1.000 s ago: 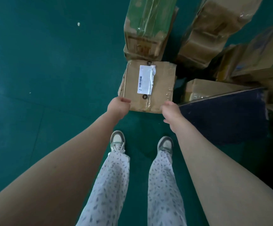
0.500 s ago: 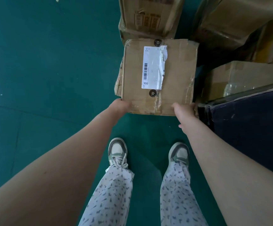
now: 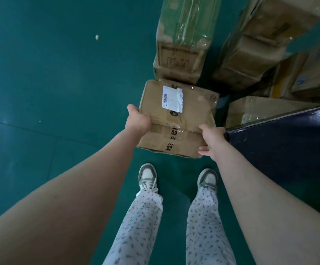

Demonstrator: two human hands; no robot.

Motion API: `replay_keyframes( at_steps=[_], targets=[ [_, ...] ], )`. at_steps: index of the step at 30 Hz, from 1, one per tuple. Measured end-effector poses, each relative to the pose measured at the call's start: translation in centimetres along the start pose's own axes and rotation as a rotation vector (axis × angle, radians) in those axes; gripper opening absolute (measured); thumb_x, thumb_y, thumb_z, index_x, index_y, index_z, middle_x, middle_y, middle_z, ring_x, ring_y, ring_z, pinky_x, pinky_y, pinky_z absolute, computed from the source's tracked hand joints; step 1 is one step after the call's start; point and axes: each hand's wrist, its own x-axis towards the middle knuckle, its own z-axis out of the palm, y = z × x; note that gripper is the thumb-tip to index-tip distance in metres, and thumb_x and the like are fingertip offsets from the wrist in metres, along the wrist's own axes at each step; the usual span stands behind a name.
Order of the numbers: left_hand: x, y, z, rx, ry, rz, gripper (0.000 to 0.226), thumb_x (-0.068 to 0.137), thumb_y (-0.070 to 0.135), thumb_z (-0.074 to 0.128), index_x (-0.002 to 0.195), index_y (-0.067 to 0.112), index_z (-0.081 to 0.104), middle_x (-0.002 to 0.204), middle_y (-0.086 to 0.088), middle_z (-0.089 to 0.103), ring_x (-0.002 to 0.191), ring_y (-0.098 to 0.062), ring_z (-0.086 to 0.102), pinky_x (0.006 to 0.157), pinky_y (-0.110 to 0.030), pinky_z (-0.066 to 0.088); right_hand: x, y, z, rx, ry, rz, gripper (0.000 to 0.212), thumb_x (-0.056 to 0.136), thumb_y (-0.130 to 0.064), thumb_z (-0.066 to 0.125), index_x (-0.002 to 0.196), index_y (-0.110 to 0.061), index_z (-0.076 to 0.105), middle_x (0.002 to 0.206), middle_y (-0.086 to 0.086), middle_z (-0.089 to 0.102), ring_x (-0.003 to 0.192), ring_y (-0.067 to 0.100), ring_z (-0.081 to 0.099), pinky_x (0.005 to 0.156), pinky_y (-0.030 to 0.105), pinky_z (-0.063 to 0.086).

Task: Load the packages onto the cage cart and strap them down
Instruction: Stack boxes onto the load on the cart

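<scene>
**Gripping a taped carton with both hands**

Standing on a teal-green painted floor (image 3: 59, 92), looking straight down past two bare forearms. Holding a brown cardboard box with a white barcode label (image 3: 178, 119) out in front of the feet, tipped so that both the labelled top and the near face with dark printed characters show. Clamped on it at the left top edge with the left hand (image 3: 138, 119), fingers curled over the edge, thumb lying up along the side. Clamped on it at the near right corner with the right hand (image 3: 211, 137), thumb on the top edge, fingers wrapped down round the side. Cannot tell whether the underside rests on the floor or hangs just above it.

Just behind the box, touching or nearly so: a tall carton wrapped in green printed film and clear tape (image 3: 184, 39). To the right of that, a leaning pile of brown cardboard cartons (image 3: 251, 50), blurred toward the far right. Just beside the right hand, the corner of a glossy dark blue panel (image 3: 289, 146), with another brown taped carton (image 3: 254, 109) behind its edge. Well off to the left on the floor, a small white scrap (image 3: 96, 37). Below the box, two grey-green and white lace-up sneakers (image 3: 147, 175) and pale trousers with a small dark print (image 3: 142, 222).
</scene>
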Motion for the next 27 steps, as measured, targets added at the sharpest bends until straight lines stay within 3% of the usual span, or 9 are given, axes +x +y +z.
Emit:
replay_keyframes(
  at_steps=[3,9,12,15,19,27],
  targets=[
    [-3.7,1.7,-1.7,-0.048,0.029,0.040,0.012,0.098,0.015,0.034,0.107,0.014,0.027,0.079,0.001,0.040,0.065,-0.012,0.039,0.053,-0.027,0.032,-3.6,-1.3,-1.2,-0.008,0.050,-0.038,0.050,0.095,-0.026,0.048,0.138,-0.011,0.026,0.142,0.014,0.033,0.112,0.035,0.052,0.076,0.041,0.048],
    [-10.7,5.0,-4.9,-0.130,0.077,0.122,0.009,0.098,0.015,0.033,0.106,0.015,0.028,0.093,-0.006,0.047,0.078,-0.022,0.048,0.064,-0.032,0.039,-11.4,-2.4,-4.6,0.072,0.092,-0.102,0.053,0.096,-0.026,0.047,0.142,-0.014,0.023,0.141,0.014,0.034,0.112,0.035,0.052,0.080,0.040,0.052],
    [-14.6,7.0,-6.1,-0.134,0.079,0.194,0.010,0.097,0.015,0.035,0.105,0.016,0.029,0.095,-0.006,0.048,0.071,-0.018,0.047,0.056,-0.029,0.036,-15.1,-2.4,-7.1,0.171,0.095,-0.100,0.054,0.096,-0.028,0.046,0.143,-0.015,0.024,0.140,0.012,0.036,0.111,0.033,0.052,0.076,0.039,0.051],
    [-18.1,9.0,-6.1,-0.118,0.042,0.249,0.015,0.096,0.013,0.036,0.111,0.014,0.032,0.099,-0.006,0.048,0.072,-0.018,0.047,0.057,-0.029,0.035,-18.1,-2.2,-9.7,0.272,0.134,-0.103,0.045,0.095,-0.025,0.046,0.136,-0.013,0.030,0.135,0.012,0.040,0.107,0.033,0.052,0.077,0.040,0.051],
    [-24.4,11.0,-5.1,-0.131,-0.056,0.346,0.020,0.093,0.010,0.036,0.112,0.014,0.033,0.119,-0.014,0.051,0.093,-0.028,0.049,0.073,-0.033,0.037,-22.9,-1.2,-15.0,0.347,0.263,-0.117,0.044,0.092,-0.023,0.047,0.131,-0.009,0.033,0.136,0.019,0.038,0.110,0.040,0.052,0.095,0.050,0.047],
    [-35.8,14.2,-1.5,-0.019,-0.263,0.566,0.013,0.095,0.013,0.039,0.105,0.015,0.030,0.123,-0.016,0.052,0.093,-0.028,0.050,0.076,-0.033,0.039,-30.6,3.1,-25.8,0.564,0.459,-0.146,0.047,0.094,-0.023,0.046,0.135,-0.009,0.030,0.139,0.017,0.037,0.110,0.037,0.054,0.094,0.048,0.048]
  ],
)
